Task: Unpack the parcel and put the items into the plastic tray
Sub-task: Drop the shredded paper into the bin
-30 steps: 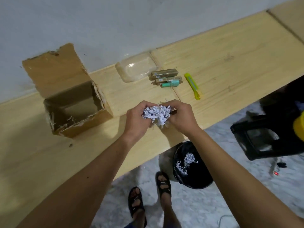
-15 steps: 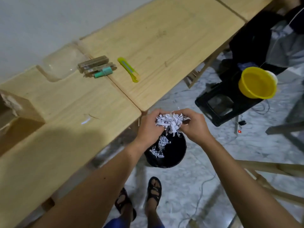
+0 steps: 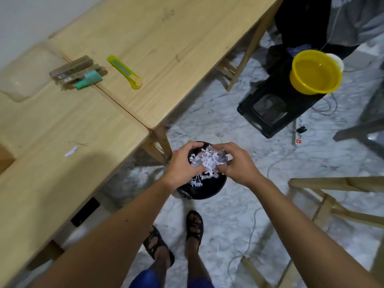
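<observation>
A: Well, starting at the far left, what shows on the wooden table [image 3: 62, 125]?

B: The clear plastic tray [image 3: 22, 77], blurred and cut off by the frame edge. Just beside it lie brown packets [image 3: 71, 66] with a teal item [image 3: 88, 80] against them; how many packets cannot be told. A yellow-green cutter [image 3: 124, 71] lies near them, apart. A brown corner at the left edge [image 3: 5, 159] may be the parcel, but too little shows.

A: And the hands?

B: Off the table, over the floor. The left hand [image 3: 182, 165] and the right hand [image 3: 239, 165] both curl their fingers round 1 clump of shredded white paper [image 3: 207, 160], held between them above a black bin [image 3: 202, 190]. More shreds lie inside the bin, whose far rim is hidden behind the hands.

A: Further right?

B: A black stool [image 3: 276, 113] carrying a yellow bowl [image 3: 315, 71], then pale wooden frames [image 3: 332, 196], cut off at the edge.
</observation>
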`<state>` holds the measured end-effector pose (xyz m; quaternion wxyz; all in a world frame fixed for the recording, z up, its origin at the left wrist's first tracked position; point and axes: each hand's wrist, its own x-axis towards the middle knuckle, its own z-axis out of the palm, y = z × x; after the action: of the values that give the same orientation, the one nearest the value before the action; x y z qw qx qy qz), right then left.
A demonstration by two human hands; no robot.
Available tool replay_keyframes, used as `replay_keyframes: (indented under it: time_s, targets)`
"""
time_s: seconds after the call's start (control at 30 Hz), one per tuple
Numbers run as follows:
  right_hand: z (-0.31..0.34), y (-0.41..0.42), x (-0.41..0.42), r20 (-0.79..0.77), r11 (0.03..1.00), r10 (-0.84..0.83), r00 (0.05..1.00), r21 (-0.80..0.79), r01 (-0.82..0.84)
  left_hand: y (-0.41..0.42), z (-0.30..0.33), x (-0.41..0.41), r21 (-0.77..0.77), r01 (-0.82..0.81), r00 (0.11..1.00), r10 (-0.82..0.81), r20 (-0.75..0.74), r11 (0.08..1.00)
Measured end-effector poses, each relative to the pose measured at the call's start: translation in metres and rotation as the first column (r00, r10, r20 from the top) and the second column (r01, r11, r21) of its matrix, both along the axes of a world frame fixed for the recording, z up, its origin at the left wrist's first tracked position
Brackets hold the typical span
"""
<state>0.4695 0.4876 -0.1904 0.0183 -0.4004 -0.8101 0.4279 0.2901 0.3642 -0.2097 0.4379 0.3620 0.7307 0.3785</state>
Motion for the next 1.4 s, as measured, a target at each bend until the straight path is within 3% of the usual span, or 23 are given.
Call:
replay_keyframes:
  time_s: [0.27,0.57,0.9,1.1,1.27,1.4]
  targets:
    - [-0.007,-0.006,-0.002,-0.037,0.998,-0.055,0.998,-0.035,0.054,-0.008,-0.004,-0.007,0.013,-0.021,1.0,0.021,0.005,1.0]
    - [0.002,-0.01,-0.01,-0.019,0.974,-0.224,0.974,-0.042,0.223,-0.02,0.003,-0.02,0.023,-0.051,0.998,0.052,-0.047,0.998]
    - [0.008,-0.022,-0.005,-0.043,0.982,-0.19,0.981,-0.018,0.189,-0.038,0.013,-0.018,0.04,-0.054,0.997,0.056,-0.045,0.998]
    - [0.031,-0.032,-0.03,-0.104,0.988,-0.153,0.983,0.0,0.154,-0.053,0.045,-0.031,0.106,-0.132,0.985,0.143,-0.097,0.986]
    - [0.054,-0.043,-0.098,-0.208,0.999,-0.027,0.978,0.038,0.036,-0.094,0.081,-0.088,0.241,-0.281,0.899,0.342,-0.274,0.929]
    - [0.063,-0.066,-0.172,-0.277,0.993,0.113,0.954,0.051,-0.103,-0.154,0.081,-0.15,0.351,-0.38,0.71,0.513,-0.482,0.856]
